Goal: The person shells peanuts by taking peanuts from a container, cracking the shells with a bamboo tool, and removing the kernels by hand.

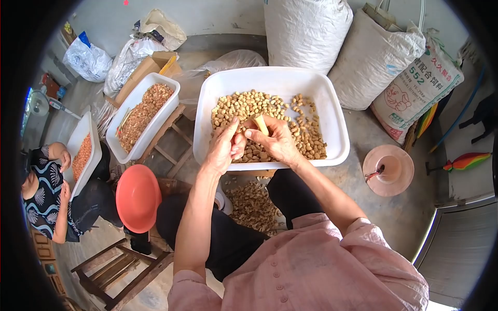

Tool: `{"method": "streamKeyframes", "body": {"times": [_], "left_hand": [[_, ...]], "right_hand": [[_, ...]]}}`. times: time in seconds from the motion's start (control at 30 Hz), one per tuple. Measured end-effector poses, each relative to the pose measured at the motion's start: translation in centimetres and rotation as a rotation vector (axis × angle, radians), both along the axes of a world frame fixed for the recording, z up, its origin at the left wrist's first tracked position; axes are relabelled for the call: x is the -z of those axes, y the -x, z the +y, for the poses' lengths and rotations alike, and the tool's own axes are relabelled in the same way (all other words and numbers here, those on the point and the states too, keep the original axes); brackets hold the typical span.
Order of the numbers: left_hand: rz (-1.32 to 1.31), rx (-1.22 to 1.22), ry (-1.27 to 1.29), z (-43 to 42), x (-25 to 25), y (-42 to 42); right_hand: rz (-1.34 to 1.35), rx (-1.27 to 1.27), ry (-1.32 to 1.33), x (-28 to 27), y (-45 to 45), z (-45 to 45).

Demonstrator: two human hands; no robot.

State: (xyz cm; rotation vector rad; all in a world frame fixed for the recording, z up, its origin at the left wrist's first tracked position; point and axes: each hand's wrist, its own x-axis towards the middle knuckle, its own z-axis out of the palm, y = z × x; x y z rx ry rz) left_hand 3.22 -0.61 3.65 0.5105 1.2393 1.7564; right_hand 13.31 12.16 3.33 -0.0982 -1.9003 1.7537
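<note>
A white tub [340,129] holding many light-brown nuts [249,103] stands in front of me. Over its near half, my left hand [227,145] is closed, its fingertips meeting those of the other hand; what they pinch, if anything, is too small to name. My right hand [275,141] is closed around a short pale wooden tool [261,124], which sticks up between thumb and fingers. Below the tub, a heap of broken shells [251,205] lies on the floor between my legs.
At the left are a tub of reddish-brown pieces [174,96], a red basin [139,198], a wooden stool [124,269] and a seated person [46,192] beside another tub [92,155]. Large sacks [308,33] stand behind; a pink hat [399,171] lies at the right.
</note>
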Motion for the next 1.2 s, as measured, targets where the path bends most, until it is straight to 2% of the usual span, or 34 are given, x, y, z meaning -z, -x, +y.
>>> {"method": "streamKeyframes", "body": {"times": [0.2, 0.3, 0.4, 0.5, 0.57, 0.7, 0.8, 1.03, 1.13, 1.2], "left_hand": [[0.065, -0.05, 0.116, 0.2, -0.5, -0.2], [0.058, -0.026, 0.038, 0.2, 0.5, -0.1], [0.19, 0.013, -0.03, 0.4, 0.7, -0.1], [0.556, -0.019, 0.127, 0.8, 0.4, -0.6], [0.556, -0.069, 0.089, 1.1, 0.9, -0.9], [0.562, -0.149, 0.096, 1.4, 1.1, -1.7], [0.767, -0.218, 0.08, 1.8, 1.3, -2.2], [0.986, -0.304, 0.138, 3.0, 1.8, -2.1], [1.296, -0.297, 0.174, 2.9, 1.1, -1.6], [1.384, -0.265, 0.221, 2.7, 0.5, -1.4]], "right_hand": [[-0.001, 0.001, -0.043, -0.4, 0.3, -0.5], [-0.03, -0.002, 0.026, 0.5, 0.8, -0.2], [-0.038, 0.098, 0.021, 1.0, 1.1, 0.2], [0.015, 0.063, 0.13, 2.0, 1.3, 0.7], [0.044, 0.055, 0.186, 3.1, 1.8, 1.0], [0.057, 0.031, 0.26, 1.1, 1.2, 0.2], [0.023, 0.074, 0.264, -0.2, 0.6, 0.0], [-0.101, 0.133, 0.505, 0.6, 0.7, 0.8], [-0.111, 0.12, 0.561, 0.9, 0.7, 1.1], [-0.116, 0.1, 0.6, 0.8, 0.6, 1.3]]}}
